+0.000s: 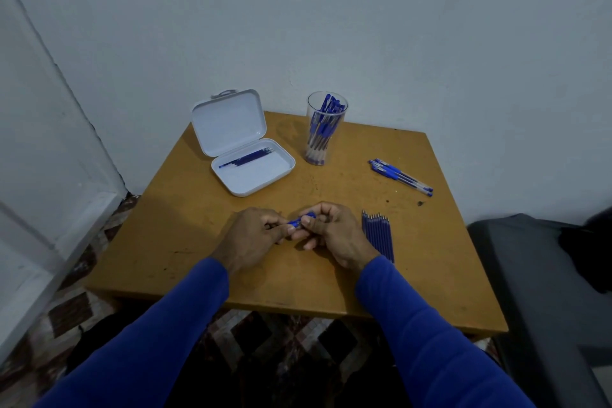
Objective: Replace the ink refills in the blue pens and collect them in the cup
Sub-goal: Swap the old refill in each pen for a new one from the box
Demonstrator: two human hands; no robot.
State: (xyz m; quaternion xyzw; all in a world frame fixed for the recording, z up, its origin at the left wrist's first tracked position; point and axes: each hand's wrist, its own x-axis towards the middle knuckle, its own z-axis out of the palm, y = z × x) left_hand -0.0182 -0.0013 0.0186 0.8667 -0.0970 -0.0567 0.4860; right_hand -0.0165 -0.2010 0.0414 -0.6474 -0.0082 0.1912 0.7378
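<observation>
Fingers of left hand (255, 235) and right hand (328, 228) both pinching one blue pen (299, 220) | cup (323, 129) stuffed with pens | refills (379, 235) beside right wrist

square wooden table (185, 215): ochre-brown top; small dark specks and scuffs
hinged plastic case (231, 119): white, lid and tray alike; dark blue refills (246, 157) inside
clear tall plastic cup (323, 129): transparent; blue-capped pens (326, 116) inside, barrels clear
loose pens on the table (400, 175): blue caps and grips; clear barrels
row of ink refills (379, 235): dark blue tubes; silver-grey tips
pen part held between the hands (299, 220): bright blue
long sleeves (427, 334): solid royal blue; no pattern
wall (364, 26): pale grey-blue, plain
floor (71, 311): mosaic pattern of brown, dark and cream diamonds
padded seat on the right (530, 291): dark grey
</observation>
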